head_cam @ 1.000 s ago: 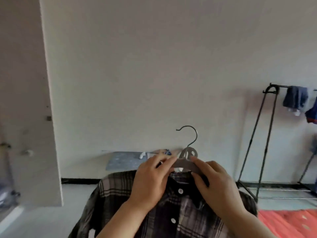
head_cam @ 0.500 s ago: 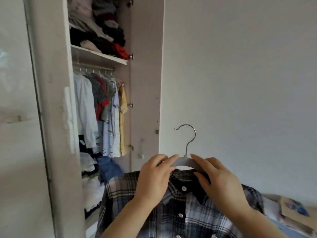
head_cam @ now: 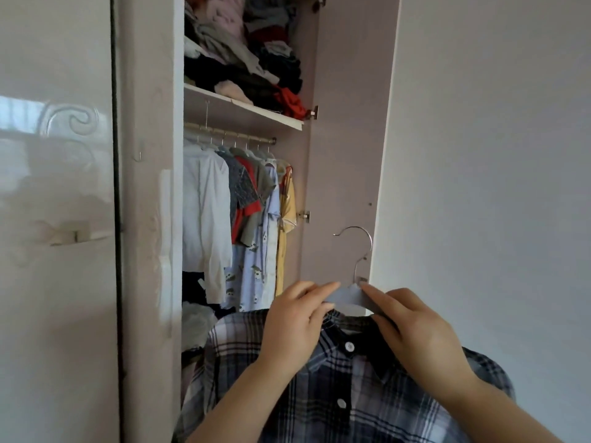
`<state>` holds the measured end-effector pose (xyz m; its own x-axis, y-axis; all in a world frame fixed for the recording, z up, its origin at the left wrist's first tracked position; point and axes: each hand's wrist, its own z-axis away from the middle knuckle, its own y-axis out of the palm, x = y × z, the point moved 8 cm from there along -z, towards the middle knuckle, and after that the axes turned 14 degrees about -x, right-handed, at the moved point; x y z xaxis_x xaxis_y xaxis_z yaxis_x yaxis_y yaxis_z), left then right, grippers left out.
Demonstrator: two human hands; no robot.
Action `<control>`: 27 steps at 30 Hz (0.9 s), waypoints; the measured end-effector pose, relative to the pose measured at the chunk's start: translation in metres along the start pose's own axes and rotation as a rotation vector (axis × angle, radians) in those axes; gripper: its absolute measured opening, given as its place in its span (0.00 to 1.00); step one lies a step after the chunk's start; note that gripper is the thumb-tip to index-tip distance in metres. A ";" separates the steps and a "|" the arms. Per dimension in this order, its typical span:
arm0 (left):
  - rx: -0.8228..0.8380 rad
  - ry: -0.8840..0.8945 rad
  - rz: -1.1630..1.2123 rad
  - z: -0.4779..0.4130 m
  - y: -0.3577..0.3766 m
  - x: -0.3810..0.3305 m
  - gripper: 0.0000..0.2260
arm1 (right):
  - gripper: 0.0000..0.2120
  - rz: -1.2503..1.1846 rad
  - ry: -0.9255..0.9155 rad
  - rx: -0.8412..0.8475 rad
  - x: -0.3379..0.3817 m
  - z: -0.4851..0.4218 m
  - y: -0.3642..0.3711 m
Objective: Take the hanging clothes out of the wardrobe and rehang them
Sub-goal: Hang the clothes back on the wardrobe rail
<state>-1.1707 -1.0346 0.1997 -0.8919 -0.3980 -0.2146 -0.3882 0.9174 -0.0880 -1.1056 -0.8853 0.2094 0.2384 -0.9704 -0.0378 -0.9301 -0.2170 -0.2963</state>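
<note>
Open wardrobe (head_cam: 347,139) at centre-left, its door swung wide to the right. Both hands are raised in front of it, just right of the opening.

Left hand (head_cam: 294,327) pinches the left shoulder of a pale grey plastic hanger (head_cam: 347,295), forefinger laid along the top edge. Right hand (head_cam: 415,337) grips the right shoulder the same way, fingers curled over it. The hanger's neck lies between the two hands, and its silver wire hook (head_cam: 359,247) stands upright above them, tip pointing left.

A dark blue-and-white plaid button shirt (head_cam: 335,398) hangs on the hanger below the hands, collar just under the fingers. The fingers possibly catch the collar cloth too; the view is unclear there.

Inside the wardrobe, a metal rail (head_cam: 230,134) carries a white long-sleeved shirt (head_cam: 204,212) and several coloured garments. The shelf (head_cam: 243,107) above holds heaped clothes.
</note>
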 end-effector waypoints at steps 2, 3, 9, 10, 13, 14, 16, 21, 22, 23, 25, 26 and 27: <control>0.006 -0.008 -0.024 -0.013 0.013 0.031 0.16 | 0.25 -0.011 -0.035 -0.022 -0.008 -0.016 0.033; 0.007 -0.016 -0.036 -0.018 0.019 0.047 0.16 | 0.25 -0.016 -0.053 -0.026 -0.012 -0.023 0.050; -0.012 -0.059 -0.150 -0.048 0.054 0.149 0.14 | 0.25 -0.060 -0.181 -0.063 -0.034 -0.063 0.159; -0.018 -0.058 -0.172 -0.053 0.060 0.166 0.14 | 0.25 -0.079 -0.196 -0.071 -0.038 -0.069 0.179; -0.042 -0.062 -0.235 -0.070 0.075 0.215 0.15 | 0.26 -0.124 -0.242 -0.093 -0.050 -0.090 0.235; -0.049 -0.062 -0.262 -0.076 0.080 0.231 0.14 | 0.27 -0.142 -0.255 -0.096 -0.053 -0.098 0.254; -0.064 -0.064 -0.323 -0.091 0.088 0.264 0.15 | 0.28 -0.193 -0.280 -0.090 -0.058 -0.117 0.294; -0.101 -0.121 -0.443 -0.126 0.092 0.345 0.18 | 0.28 -0.332 -0.330 -0.099 -0.056 -0.168 0.386; -0.115 -0.127 -0.467 -0.132 0.090 0.360 0.19 | 0.27 -0.344 -0.343 -0.107 -0.052 -0.177 0.402; -0.126 -0.131 -0.488 -0.139 0.088 0.375 0.19 | 0.25 -0.350 -0.358 -0.119 -0.047 -0.186 0.418; -0.152 -0.144 -0.511 -0.155 0.082 0.406 0.16 | 0.23 -0.360 -0.389 -0.154 -0.036 -0.208 0.449; -0.172 -0.148 -0.513 -0.163 0.078 0.423 0.15 | 0.23 -0.357 -0.405 -0.164 -0.029 -0.219 0.465; -0.194 -0.147 -0.514 -0.172 0.073 0.439 0.15 | 0.24 -0.348 -0.418 -0.163 -0.021 -0.231 0.481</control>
<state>-1.6307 -1.1430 0.2658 -0.5406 -0.7757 -0.3257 -0.8118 0.5825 -0.0398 -1.6225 -0.9938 0.2877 0.5980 -0.7217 -0.3487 -0.8002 -0.5622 -0.2088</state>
